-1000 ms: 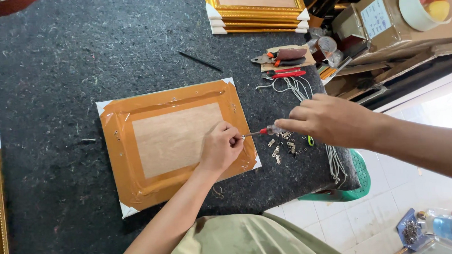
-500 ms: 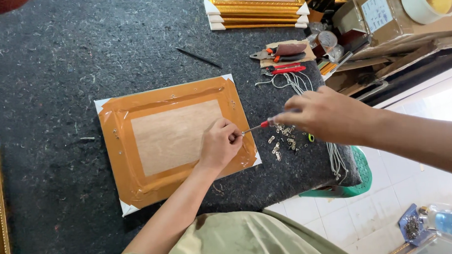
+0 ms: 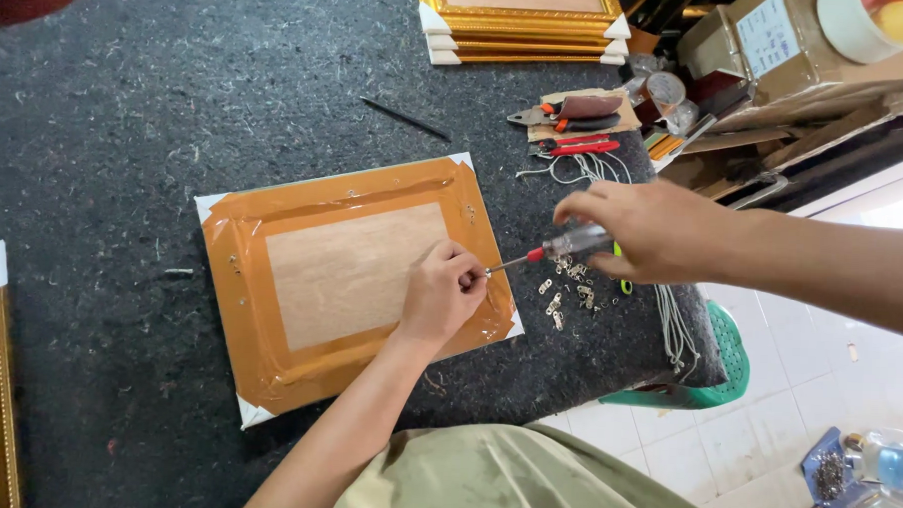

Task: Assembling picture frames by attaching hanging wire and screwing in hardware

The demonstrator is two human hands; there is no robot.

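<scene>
1. We see a picture frame [image 3: 350,281] lying face down on the dark felt worktop [image 3: 126,122], its back taped in orange.
2. Our left hand [image 3: 442,296] rests curled on its right edge, fingertips pinched at the screwdriver's tip.
3. Our right hand [image 3: 647,231] grips the screwdriver [image 3: 552,250].
4. Small metal hangers [image 3: 567,288] lie beside it; pliers [image 3: 566,116] and stacked gold frames [image 3: 520,21] sit further back, white floor tiles [image 3: 766,415] beyond.

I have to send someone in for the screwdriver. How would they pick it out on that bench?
On the dark felt-covered bench, find the picture frame lying face down, its back taped in orange. At its right edge, the right hand holds the screwdriver, tip by the left hand. Unlike the red-handled pliers farther back, it has a clear handle and red collar.
</scene>
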